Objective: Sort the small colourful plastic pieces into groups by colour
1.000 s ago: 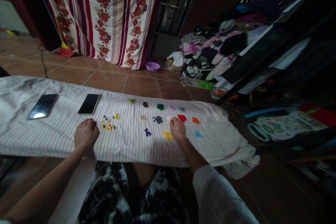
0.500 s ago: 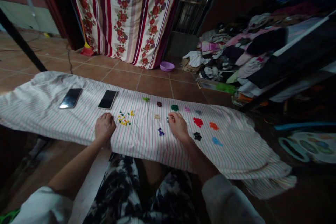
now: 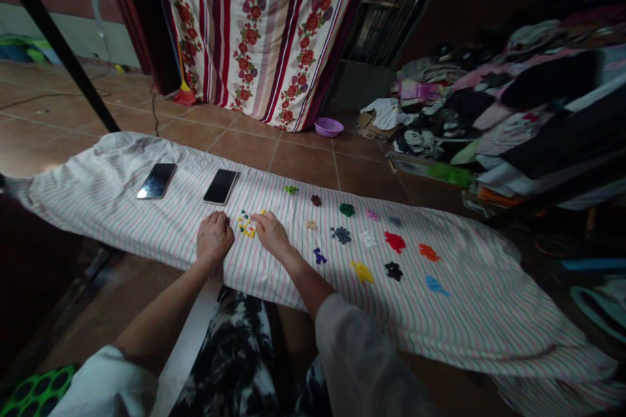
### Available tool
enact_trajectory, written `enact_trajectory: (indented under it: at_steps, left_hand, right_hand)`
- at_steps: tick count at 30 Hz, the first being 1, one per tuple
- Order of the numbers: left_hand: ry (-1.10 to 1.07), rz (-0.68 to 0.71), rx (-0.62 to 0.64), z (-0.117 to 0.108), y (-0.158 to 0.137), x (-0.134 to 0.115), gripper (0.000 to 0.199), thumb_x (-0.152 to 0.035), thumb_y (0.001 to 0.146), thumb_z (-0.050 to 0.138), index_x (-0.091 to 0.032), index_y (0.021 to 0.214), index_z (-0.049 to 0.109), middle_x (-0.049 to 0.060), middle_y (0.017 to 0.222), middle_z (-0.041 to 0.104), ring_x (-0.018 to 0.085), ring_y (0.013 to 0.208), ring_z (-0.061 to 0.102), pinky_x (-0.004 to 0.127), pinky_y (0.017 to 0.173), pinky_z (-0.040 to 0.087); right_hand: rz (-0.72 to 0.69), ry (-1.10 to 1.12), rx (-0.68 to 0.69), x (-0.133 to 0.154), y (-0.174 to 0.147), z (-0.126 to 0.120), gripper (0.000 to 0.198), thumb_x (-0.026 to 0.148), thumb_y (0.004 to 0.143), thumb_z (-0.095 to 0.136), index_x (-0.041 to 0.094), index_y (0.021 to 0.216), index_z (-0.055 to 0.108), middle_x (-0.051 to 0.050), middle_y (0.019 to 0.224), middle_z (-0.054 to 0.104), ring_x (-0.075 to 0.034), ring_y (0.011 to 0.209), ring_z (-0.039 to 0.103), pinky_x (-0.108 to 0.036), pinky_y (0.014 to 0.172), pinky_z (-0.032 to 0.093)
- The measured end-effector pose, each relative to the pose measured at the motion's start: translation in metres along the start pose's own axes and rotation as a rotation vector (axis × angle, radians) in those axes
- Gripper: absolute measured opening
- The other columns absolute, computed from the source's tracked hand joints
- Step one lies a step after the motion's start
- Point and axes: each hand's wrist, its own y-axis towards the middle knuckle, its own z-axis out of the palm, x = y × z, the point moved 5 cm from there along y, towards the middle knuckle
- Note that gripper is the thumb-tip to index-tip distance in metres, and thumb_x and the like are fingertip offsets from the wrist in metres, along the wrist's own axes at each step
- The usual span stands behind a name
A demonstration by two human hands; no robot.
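Note:
My left hand (image 3: 215,236) rests on the striped cloth (image 3: 161,228) with its fingers curled in, and no object shows in it. Close by on its right lies a mixed cluster of tiny yellow, green and other coloured pieces (image 3: 245,224). Over that cluster's right side my right hand (image 3: 272,234) reaches in, thumb and fingers pinched together; whatever is between the fingertips is too small to make out. Sorted heaps spread to the right: beige pieces (image 3: 312,225), purple pieces (image 3: 319,256), dark grey pieces (image 3: 341,234), yellow pieces (image 3: 362,272) and red pieces (image 3: 394,242).
Two phones lie on the cloth, one at left (image 3: 157,180) and one nearer the hands (image 3: 221,186). More heaps include black (image 3: 393,270), orange (image 3: 429,251) and blue (image 3: 436,285). On the floor beyond are a purple basin (image 3: 329,127) and piled clothes (image 3: 489,98).
My right hand has moved left from the dark grey heap to the mixed cluster, uncovering the grey, white and yellow heaps. My left hand stays put on the cloth. The view has shifted.

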Motion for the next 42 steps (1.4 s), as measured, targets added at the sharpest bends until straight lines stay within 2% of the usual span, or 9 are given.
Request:
enact_trajectory:
  at_steps: [4,7,16,24,27,33,37,42]
  left_hand:
    - [-0.005,0.006,-0.017,0.001,0.000,0.001,0.018,-0.017,0.076,0.044,-0.019,0.090,0.054,0.012,0.097,0.063,0.026,0.101,0.056,0.039,0.085,0.043]
    - [-0.002,0.013,-0.017,0.001,0.000,0.000,0.018,-0.016,0.076,0.044,-0.019,0.090,0.054,0.012,0.097,0.063,0.027,0.102,0.056,0.040,0.086,0.043]
    - [0.010,0.010,0.011,-0.001,0.000,-0.002,0.016,-0.016,0.076,0.045,-0.019,0.090,0.052,0.011,0.096,0.062,0.026,0.099,0.056,0.039,0.085,0.043]
    - [0.035,-0.003,0.015,-0.001,0.000,-0.002,0.016,-0.016,0.077,0.043,-0.019,0.090,0.053,0.011,0.097,0.062,0.026,0.098,0.057,0.039,0.085,0.042]
    - [0.033,0.002,0.015,-0.002,0.000,-0.002,0.016,-0.017,0.078,0.044,-0.019,0.090,0.053,0.011,0.096,0.062,0.026,0.099,0.057,0.039,0.085,0.042]
    - [0.033,-0.003,0.018,-0.001,0.000,-0.001,0.017,-0.016,0.077,0.043,-0.019,0.090,0.054,0.011,0.098,0.063,0.026,0.099,0.056,0.039,0.086,0.042]
    - [0.020,0.009,0.013,0.001,0.000,0.000,0.017,-0.016,0.078,0.043,-0.019,0.091,0.054,0.011,0.097,0.063,0.026,0.101,0.056,0.038,0.087,0.042]
    - [0.016,0.019,-0.004,0.001,0.000,0.000,0.017,-0.016,0.077,0.044,-0.019,0.090,0.054,0.011,0.097,0.063,0.026,0.099,0.057,0.038,0.087,0.042]
  right_hand:
    - [0.077,-0.083,0.063,0.006,0.010,0.002,0.031,0.025,0.093,0.044,0.031,0.116,0.064,-0.004,0.104,0.058,-0.016,0.091,0.059,-0.024,0.076,0.043]
    - [0.094,-0.117,0.062,0.008,0.012,0.002,0.029,0.024,0.093,0.044,0.031,0.114,0.063,-0.003,0.104,0.059,-0.015,0.089,0.059,-0.023,0.073,0.042]
    - [0.111,-0.065,-0.012,0.006,0.010,0.005,0.015,0.024,0.090,0.049,0.025,0.100,0.060,0.001,0.099,0.062,-0.012,0.090,0.058,-0.022,0.070,0.038]
    - [0.092,-0.010,-0.123,0.002,0.001,0.009,0.013,0.029,0.091,0.049,0.024,0.091,0.061,0.002,0.087,0.064,-0.012,0.084,0.059,-0.022,0.071,0.039]
    - [0.086,0.010,-0.140,0.000,0.000,0.009,0.013,0.029,0.091,0.050,0.024,0.093,0.062,0.002,0.088,0.064,-0.013,0.085,0.059,-0.022,0.072,0.040]
    - [0.104,-0.010,-0.096,-0.001,0.003,0.012,0.025,0.030,0.091,0.050,0.029,0.112,0.062,0.000,0.102,0.065,-0.015,0.090,0.061,-0.024,0.074,0.043]
    - [0.118,-0.030,-0.078,-0.002,0.003,0.014,0.024,0.032,0.092,0.047,0.030,0.108,0.065,0.000,0.105,0.065,-0.016,0.090,0.062,-0.024,0.072,0.044]
    - [0.077,0.055,-0.139,-0.002,0.001,0.011,0.019,0.030,0.091,0.051,0.027,0.104,0.064,0.001,0.098,0.067,-0.013,0.091,0.062,-0.022,0.075,0.043]
